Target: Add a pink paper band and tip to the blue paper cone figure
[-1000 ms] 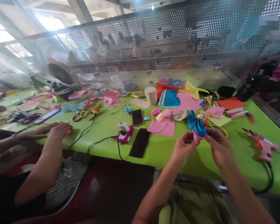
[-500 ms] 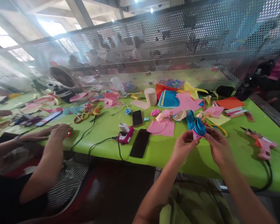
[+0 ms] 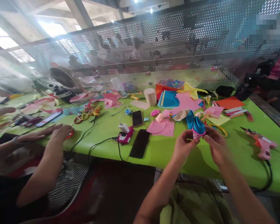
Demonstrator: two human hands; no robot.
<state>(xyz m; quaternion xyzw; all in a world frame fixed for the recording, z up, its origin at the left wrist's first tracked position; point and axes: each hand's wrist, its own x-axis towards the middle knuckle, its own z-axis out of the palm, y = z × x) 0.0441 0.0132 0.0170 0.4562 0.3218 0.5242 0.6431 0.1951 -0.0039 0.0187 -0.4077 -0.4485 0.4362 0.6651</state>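
Between my two hands is a small paper cupcake (image 3: 199, 127), with a swirled blue top, a pale tip and a pink base. My left hand (image 3: 185, 144) pinches the pink base from the left, thumb in front. From the right, my right hand (image 3: 216, 143) closes its fingers on the cupcake's side; part of that grip is hidden. The cupcake is upright, above the table's near side. Just behind it lie a crumpled beige piece (image 3: 180, 115) and a blue paper piece (image 3: 190, 119). A yellow-handled tool (image 3: 220, 129) lies partly behind my right hand.
A pink glue gun (image 3: 262, 144) with a black cord lies at right on the green table (image 3: 163, 152). A black phone (image 3: 140, 143), a smaller phone (image 3: 137, 118) and a magenta power socket (image 3: 126, 136) are left. A co-worker's hands (image 3: 60, 132) rest farther left. A perforated metal screen (image 3: 140, 62) stands behind.
The paper cupcake has turned slightly in my fingers, its tip shifting a little left. My hands stay in nearly the same place. The co-worker's hands have barely moved.
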